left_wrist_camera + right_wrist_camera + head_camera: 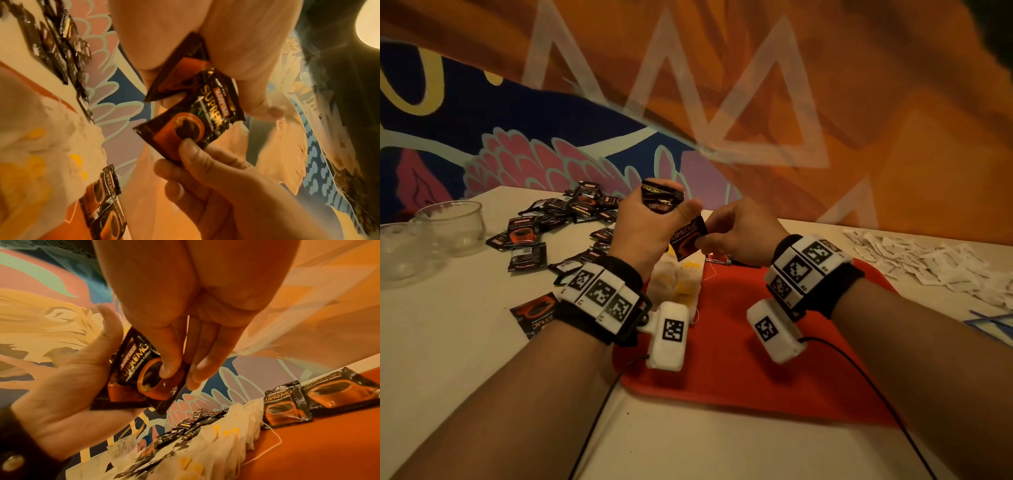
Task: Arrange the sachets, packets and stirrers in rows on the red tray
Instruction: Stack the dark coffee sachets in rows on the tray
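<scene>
From the head camera, the left hand [643, 226] is raised above the far edge of the red tray [739, 359], fingers curled round a small bunch of black coffee sachets [661, 198]. The right hand [743, 233] pinches one more coffee sachet [687, 238] by its lower edge, just beside the left thumb. A row of white tea bags [678, 281] lies along the tray's left side. On the table [465, 342], a loose heap of black sachets [565, 219] sits to the left near two glass bowls [453, 226], and a spread of white packets [935, 260] lies to the right. From the left wrist camera, the pinched sachet shows a printed cup, with the right thumb pressing its corner while the left hand's thumb and fingers clamp the bunch above. From the right wrist camera, the right thumb and forefinger close on that sachet against the left palm; two placed sachets [320, 399] lie flat side by side on the tray, beyond the tea bags.
</scene>
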A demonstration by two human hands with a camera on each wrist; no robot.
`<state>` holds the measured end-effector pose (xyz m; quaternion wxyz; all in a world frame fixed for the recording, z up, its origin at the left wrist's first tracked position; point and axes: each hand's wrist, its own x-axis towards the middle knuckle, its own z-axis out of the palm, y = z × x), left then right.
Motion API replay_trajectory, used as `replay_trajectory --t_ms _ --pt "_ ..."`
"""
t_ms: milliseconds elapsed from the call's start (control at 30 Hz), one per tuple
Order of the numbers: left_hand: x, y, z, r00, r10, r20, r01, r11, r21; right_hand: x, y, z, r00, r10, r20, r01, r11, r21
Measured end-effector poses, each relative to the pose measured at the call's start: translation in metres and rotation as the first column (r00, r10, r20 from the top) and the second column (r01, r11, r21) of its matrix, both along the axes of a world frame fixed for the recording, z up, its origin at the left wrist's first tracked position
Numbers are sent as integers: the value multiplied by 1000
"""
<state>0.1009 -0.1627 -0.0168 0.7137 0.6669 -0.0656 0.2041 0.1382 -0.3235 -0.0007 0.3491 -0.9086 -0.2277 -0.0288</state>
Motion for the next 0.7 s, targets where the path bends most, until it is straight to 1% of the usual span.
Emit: replay_trajectory --t_ms 100,200,333,467,533,633,700 --pt "4 1 -2 999 44 26 -45 998 36 0 -1 0 1000 2 31 -1 999 -39" --pt "5 0 -4 997 43 68 -50 994 94 -1 0 -1 997 17 70 -13 998 -62" --pt "9 0 -4 998 53 32 -56 993 104 0 3 -3 994 23 111 -15 997 -72" --pt "14 5 -6 995 56 -82 -54 998 26 -2 3 0 995 42 96 -32 994 -104" --pt "17 8 -8 988 89 -130 -95 995 -39 -1 1 1 998 21 65 -13 992 -126" --pt "21 15 -9 967 177 -183 -199 974 -108 8 -8 -2 996 -81 -26 78 993 -91" --pt "22 17 -8 961 160 -226 -203 962 -184 15 -15 -6 976 -184 -113 179 982 -53"
